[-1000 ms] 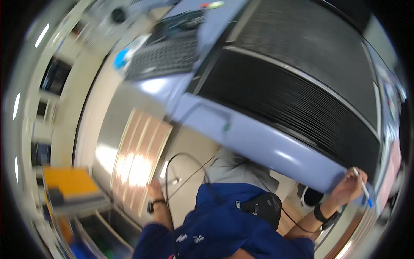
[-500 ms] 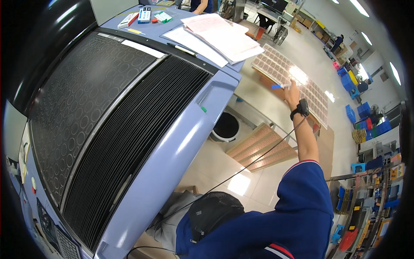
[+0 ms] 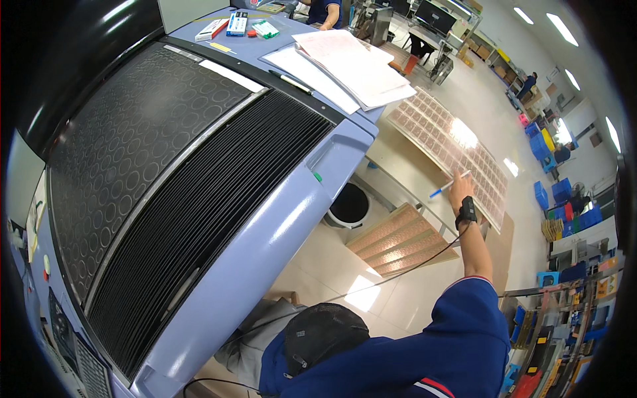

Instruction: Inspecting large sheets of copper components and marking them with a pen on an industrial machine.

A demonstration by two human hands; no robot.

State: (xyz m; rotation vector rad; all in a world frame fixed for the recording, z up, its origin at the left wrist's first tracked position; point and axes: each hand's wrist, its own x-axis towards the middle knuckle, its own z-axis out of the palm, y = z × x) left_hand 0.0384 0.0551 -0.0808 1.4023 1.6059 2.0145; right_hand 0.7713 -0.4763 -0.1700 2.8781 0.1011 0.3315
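My right hand (image 3: 460, 190) reaches out over the near edge of a flat panel (image 3: 458, 142) printed with a grid of small copper-brown patterns. A white pen with a blue end (image 3: 438, 193) is held in its closed fingers, slanting across them. The fingertips are at the panel's near edge; whether they also grip it I cannot tell. A black device is strapped to that wrist, with a thin cable running from it. The panel lies on a pale table (image 3: 401, 156). My left hand is out of view.
A large blue-grey machine (image 3: 265, 245) with a black ribbed cover (image 3: 212, 219) fills the left. Papers (image 3: 355, 66), a pen and small boxes lie on top. Beneath the table stand a round bin (image 3: 350, 204) and copper-striped boards (image 3: 398, 242). Another person's hand (image 3: 325, 26) shows at the back.
My right hand, with the pen, has drawn back toward me from over the panel to its near edge. The whole view has shifted slightly.
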